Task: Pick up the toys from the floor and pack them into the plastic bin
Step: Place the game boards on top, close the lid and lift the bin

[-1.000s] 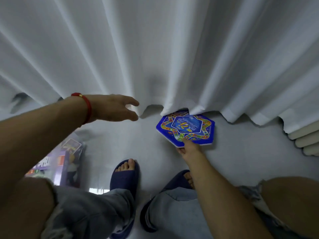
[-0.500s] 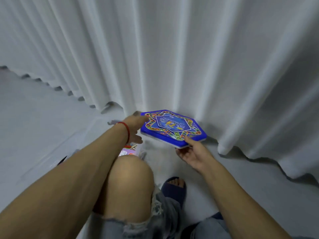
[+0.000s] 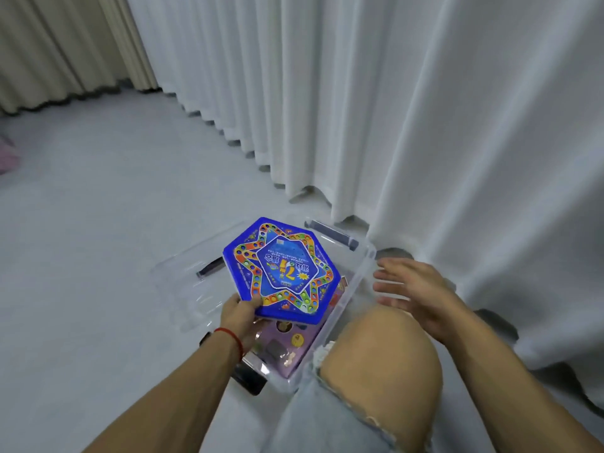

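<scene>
A blue hexagonal game box [image 3: 281, 269] with a coloured star track on its lid hangs over the clear plastic bin [image 3: 361, 276]. My left hand [image 3: 240, 313] grips the box at its near left corner, thumb on top. My right hand [image 3: 415, 291] hovers to the right of the bin, fingers spread and blurred, holding nothing. Under the blue box a purple toy box [image 3: 287, 346] lies inside the bin, partly hidden.
The bin's clear lid [image 3: 192, 279] lies on the floor at its left. White curtains [image 3: 392, 109] hang close behind and to the right; beige curtains [image 3: 58, 44] at far left. My bare knee [image 3: 379, 361] rises just right of the bin. Something pink [image 3: 8, 156] sits at the left edge.
The blue box passed from my right hand to my left and moved from the curtain's hem to above the bin. My right hand let go and pulled away to the right.
</scene>
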`<state>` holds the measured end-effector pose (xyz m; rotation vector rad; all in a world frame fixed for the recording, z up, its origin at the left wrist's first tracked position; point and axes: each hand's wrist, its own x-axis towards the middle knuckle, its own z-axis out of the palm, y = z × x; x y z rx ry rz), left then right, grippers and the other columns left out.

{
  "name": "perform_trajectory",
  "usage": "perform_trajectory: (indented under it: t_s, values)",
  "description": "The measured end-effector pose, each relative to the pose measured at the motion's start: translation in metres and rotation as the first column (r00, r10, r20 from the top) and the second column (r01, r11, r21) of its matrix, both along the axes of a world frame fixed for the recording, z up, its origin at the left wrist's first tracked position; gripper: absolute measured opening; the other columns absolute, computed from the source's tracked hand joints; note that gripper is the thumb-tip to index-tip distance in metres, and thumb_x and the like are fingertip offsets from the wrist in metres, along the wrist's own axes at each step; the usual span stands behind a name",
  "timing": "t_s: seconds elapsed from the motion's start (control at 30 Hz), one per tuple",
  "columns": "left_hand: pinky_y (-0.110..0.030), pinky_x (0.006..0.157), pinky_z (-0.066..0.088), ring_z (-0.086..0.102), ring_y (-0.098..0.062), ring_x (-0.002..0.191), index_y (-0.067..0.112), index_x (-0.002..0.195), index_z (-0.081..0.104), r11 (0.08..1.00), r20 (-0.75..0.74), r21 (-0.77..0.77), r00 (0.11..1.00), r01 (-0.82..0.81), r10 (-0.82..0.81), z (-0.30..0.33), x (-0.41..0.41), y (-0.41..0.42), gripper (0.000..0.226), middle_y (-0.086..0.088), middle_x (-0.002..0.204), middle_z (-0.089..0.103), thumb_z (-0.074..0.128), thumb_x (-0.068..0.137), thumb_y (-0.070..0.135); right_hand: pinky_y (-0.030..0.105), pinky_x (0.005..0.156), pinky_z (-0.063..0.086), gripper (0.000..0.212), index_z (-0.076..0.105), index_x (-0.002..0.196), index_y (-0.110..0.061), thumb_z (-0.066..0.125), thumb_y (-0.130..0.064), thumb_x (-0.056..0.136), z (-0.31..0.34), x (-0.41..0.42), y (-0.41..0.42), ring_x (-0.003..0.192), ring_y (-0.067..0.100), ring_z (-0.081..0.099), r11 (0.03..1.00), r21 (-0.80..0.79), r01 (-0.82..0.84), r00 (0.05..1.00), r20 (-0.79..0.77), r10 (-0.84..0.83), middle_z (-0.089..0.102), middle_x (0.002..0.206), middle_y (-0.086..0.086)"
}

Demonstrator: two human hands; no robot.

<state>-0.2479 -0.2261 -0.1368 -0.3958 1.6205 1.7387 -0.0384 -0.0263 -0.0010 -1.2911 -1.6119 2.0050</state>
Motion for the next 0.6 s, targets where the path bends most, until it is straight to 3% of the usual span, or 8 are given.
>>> perform_trajectory:
  t_s: [0.1, 0.17, 0.27, 0.33, 0.43, 0.5, 0.6]
  values:
    - [-0.041, 0.056, 0.058, 0.070, -0.032, 0.084, 0.000, 0.115, 0.056, 0.966, 0.013, -0.211, 0.989, 0.147, -0.148, -0.004, -0.004, -0.002, 0.031, -0.020, 0.111, 0.070, 0.069, 0.087, 0.002, 0.038, 0.073, 0.059, 0.020, 0.067, 0.115, -0.009, 0.059, -0.016, 0.098, 0.013, -0.011, 0.000, 0.085, 0.025, 0.068, 0.988, 0.097, -0.116, 0.991, 0.085, 0.108, 0.070, 0.111, 0.018]
    - [-0.043, 0.065, 0.060, 0.070, -0.032, 0.090, 0.002, 0.114, 0.054, 0.894, -0.006, -0.369, 0.961, 0.254, -0.275, 0.001, -0.016, 0.000, 0.036, -0.016, 0.110, 0.069, 0.074, 0.085, 0.009, 0.039, 0.075, 0.058, 0.018, 0.068, 0.112, -0.011, 0.059, -0.015, 0.097, 0.029, -0.024, -0.001, 0.080, 0.021, 0.067, 0.960, 0.180, -0.216, 0.973, 0.123, 0.196, 0.072, 0.107, 0.017]
    - [-0.035, 0.078, 0.057, 0.067, -0.027, 0.101, 0.005, 0.113, 0.054, 0.622, -0.177, -0.721, 0.787, 0.306, -0.591, 0.009, -0.036, -0.004, 0.041, -0.007, 0.105, 0.064, 0.077, 0.085, 0.026, 0.036, 0.075, 0.057, 0.015, 0.065, 0.110, -0.017, 0.059, -0.022, 0.097, 0.064, -0.054, -0.010, 0.080, 0.013, 0.069, 0.834, 0.301, -0.462, 0.884, 0.228, 0.408, 0.073, 0.100, 0.006]
    - [-0.035, 0.085, 0.054, 0.062, -0.026, 0.110, 0.006, 0.118, 0.058, 0.517, -0.350, -0.850, 0.630, 0.097, -0.694, 0.008, -0.049, -0.010, 0.041, -0.008, 0.115, 0.064, 0.072, 0.088, 0.031, 0.035, 0.081, 0.057, 0.021, 0.062, 0.112, -0.025, 0.059, -0.037, 0.095, 0.084, -0.081, -0.024, 0.089, 0.012, 0.069, 0.644, 0.397, -0.654, 0.754, 0.404, 0.517, 0.071, 0.105, -0.004]
    - [-0.040, 0.097, 0.048, 0.049, -0.026, 0.122, 0.012, 0.127, 0.058, 0.486, -0.489, -0.862, 0.489, -0.143, -0.722, 0.001, -0.073, -0.027, 0.038, -0.011, 0.132, 0.056, 0.061, 0.093, 0.027, 0.035, 0.090, 0.051, 0.035, 0.058, 0.126, -0.030, 0.054, -0.048, 0.095, 0.093, -0.125, -0.055, 0.104, 0.016, 0.062, 0.159, 0.394, -0.905, 0.414, 0.738, 0.532, 0.064, 0.124, -0.009]
    - [-0.045, 0.101, 0.044, 0.044, -0.030, 0.129, 0.017, 0.139, 0.048, 0.393, -0.401, -0.912, 0.466, -0.118, -0.789, -0.011, -0.087, -0.037, 0.048, -0.011, 0.142, 0.049, 0.054, 0.094, 0.034, 0.033, 0.090, 0.050, 0.040, 0.055, 0.135, -0.023, 0.050, -0.042, 0.099, 0.082, -0.151, -0.079, 0.112, 0.021, 0.060, -0.090, 0.266, -0.960, 0.197, 0.865, 0.462, 0.061, 0.133, -0.002]
    - [-0.047, 0.093, 0.049, 0.052, -0.032, 0.123, 0.025, 0.150, 0.030, 0.371, -0.310, -0.928, 0.481, 0.034, -0.820, -0.030, -0.093, -0.042, 0.058, -0.011, 0.144, 0.049, 0.041, 0.099, 0.050, 0.035, 0.088, 0.048, 0.053, 0.040, 0.149, -0.022, 0.053, -0.036, 0.100, 0.045, -0.183, -0.098, 0.118, 0.024, 0.056, -0.251, 0.142, -0.958, 0.041, 0.928, 0.370, 0.050, 0.147, 0.005]
